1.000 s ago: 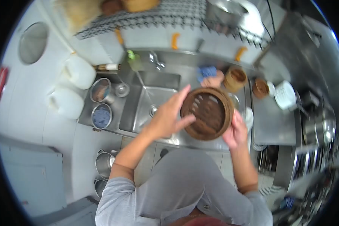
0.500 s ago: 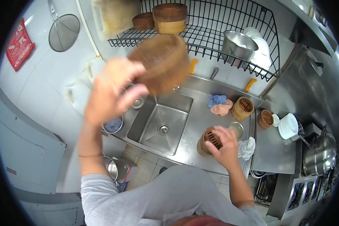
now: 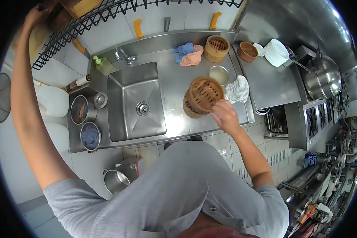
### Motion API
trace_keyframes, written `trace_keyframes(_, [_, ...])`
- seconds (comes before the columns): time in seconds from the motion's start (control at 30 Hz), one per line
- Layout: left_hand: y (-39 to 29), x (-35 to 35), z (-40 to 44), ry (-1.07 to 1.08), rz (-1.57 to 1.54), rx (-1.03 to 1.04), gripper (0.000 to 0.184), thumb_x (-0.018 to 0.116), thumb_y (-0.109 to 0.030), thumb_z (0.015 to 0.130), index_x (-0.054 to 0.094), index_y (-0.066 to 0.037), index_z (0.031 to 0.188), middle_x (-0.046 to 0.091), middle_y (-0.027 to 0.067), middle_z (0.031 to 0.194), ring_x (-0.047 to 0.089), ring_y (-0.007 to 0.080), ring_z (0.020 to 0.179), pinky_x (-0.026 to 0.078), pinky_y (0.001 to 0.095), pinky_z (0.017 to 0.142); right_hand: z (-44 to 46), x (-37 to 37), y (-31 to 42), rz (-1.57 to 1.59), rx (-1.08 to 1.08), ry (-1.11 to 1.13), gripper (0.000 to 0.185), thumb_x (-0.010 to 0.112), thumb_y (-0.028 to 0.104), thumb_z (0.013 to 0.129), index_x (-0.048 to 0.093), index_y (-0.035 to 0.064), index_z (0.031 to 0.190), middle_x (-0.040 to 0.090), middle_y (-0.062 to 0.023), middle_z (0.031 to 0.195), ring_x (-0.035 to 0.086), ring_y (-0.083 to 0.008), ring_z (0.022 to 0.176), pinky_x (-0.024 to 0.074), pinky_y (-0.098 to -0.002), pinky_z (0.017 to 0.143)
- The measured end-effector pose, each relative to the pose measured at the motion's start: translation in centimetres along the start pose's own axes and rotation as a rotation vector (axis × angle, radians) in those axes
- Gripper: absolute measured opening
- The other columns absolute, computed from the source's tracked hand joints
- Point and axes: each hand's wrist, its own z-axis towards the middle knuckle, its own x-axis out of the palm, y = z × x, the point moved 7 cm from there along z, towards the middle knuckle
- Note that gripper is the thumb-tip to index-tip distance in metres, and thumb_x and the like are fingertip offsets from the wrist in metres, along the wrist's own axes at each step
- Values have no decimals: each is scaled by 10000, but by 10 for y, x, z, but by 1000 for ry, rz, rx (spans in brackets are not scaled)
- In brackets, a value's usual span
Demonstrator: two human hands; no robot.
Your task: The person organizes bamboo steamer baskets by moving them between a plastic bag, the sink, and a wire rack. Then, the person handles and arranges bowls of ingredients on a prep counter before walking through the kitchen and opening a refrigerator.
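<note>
At the upper left, my left hand point(image 3: 36, 16) is raised to the wire rack, its fingers dim at the picture's edge. They appear closed on a dark brown bamboo steamer basket point(image 3: 60, 18), blurred and partly cut off. My right hand point(image 3: 225, 115) grips the near rim of another bamboo steamer basket point(image 3: 205, 93) with a slatted bottom. That basket is tilted over a second steamer basket point(image 3: 189, 106) on the steel counter; whether the two touch I cannot tell. A metal bowl of cloudy liquid point(image 3: 219, 74) and a white cloth point(image 3: 238, 89) lie close by.
A steel sink point(image 3: 119, 107) lies left of the baskets. Behind are blue point(image 3: 183, 49) and orange cloths point(image 3: 192, 57) and a steamer basket point(image 3: 217, 48). Stacked white bowls point(image 3: 277, 52) and a large metal pot point(image 3: 323, 77) stand right. The wire rack point(image 3: 107, 15) overhangs the counter.
My left hand has carried its steamer basket up and left to the rack. My right hand has closed on a basket rim and tilted that basket. The view has shifted.
</note>
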Motion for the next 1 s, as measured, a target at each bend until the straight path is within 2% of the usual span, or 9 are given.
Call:
trace_keyframes(0.13, [-48,-20,-15,143,-30,-104,572,752,-464,919,684,-11,1260,674,258,1284,713,285,985,574,388,850,-9,-53,-4,-184,139,-110,256,826,75,769,704,19,987,678,-149,1042,635,-369,1052,519,-454,919])
trace_keyframes(0.2, [-67,-38,-23,132,-2,-104,621,773,-462,901,666,56,1227,709,227,1223,715,301,1007,570,405,867,-13,-76,-10,-218,219,-161,249,823,80,787,701,12,994,680,-157,1040,636,-375,1045,516,-451,917])
trace_keyframes(0.53, [-18,29,2,109,11,-17,286,689,-142,656,786,-83,918,747,210,989,709,401,949,576,454,863,-23,-74,20,-154,186,-37,258,825,62,760,702,4,979,672,-175,1022,623,-393,1022,512,-470,903])
trace_keyframes(0.63, [-14,45,-6,226,-26,-46,569,787,-248,830,633,-54,1343,669,202,1309,633,359,1237,531,382,991,-18,-64,23,-92,189,-38,290,844,38,720,707,5,973,670,-159,1015,625,-374,1022,519,-452,896])
trace_keyframes(0.77, [-19,27,-20,67,-111,-99,508,799,-173,775,674,-73,1258,689,161,1236,667,348,1145,552,394,947,3,-57,36,-37,128,-16,287,840,29,725,708,3,978,670,-152,1023,630,-362,1002,524,-448,879])
trace_keyframes(0.83, [-81,-66,-83,-253,-276,37,484,795,-147,774,675,-63,1235,690,156,1203,676,336,1107,553,389,942,25,-59,50,-27,66,4,276,836,34,753,705,-1,994,679,-143,1036,651,-319,962,537,-433,849])
trace_keyframes(0.9, [-167,-140,-178,-399,-607,422,443,786,-94,770,670,-51,1196,685,133,1149,678,325,1044,557,386,925,32,-51,38,405,284,-45,261,824,38,801,698,-11,1025,689,-125,1040,661,-250,919,548,-395,819])
trace_keyframes(0.93, [-209,-152,-232,-226,-784,436,497,827,-126,760,673,-77,1230,690,115,1185,672,334,1087,551,393,937,34,-43,34,623,393,-74,254,817,40,825,695,-16,1040,694,-115,1041,665,-215,897,553,-376,804])
trace_keyframes(1.0, [-283,-164,-328,-57,-866,691,699,901,-363,695,660,-115,1302,680,115,1249,647,306,1177,537,428,976,52,-30,50,1034,490,-86,312,771,110,893,653,-39,1142,696,-126,1105,684,-217,957,581,-372,829])
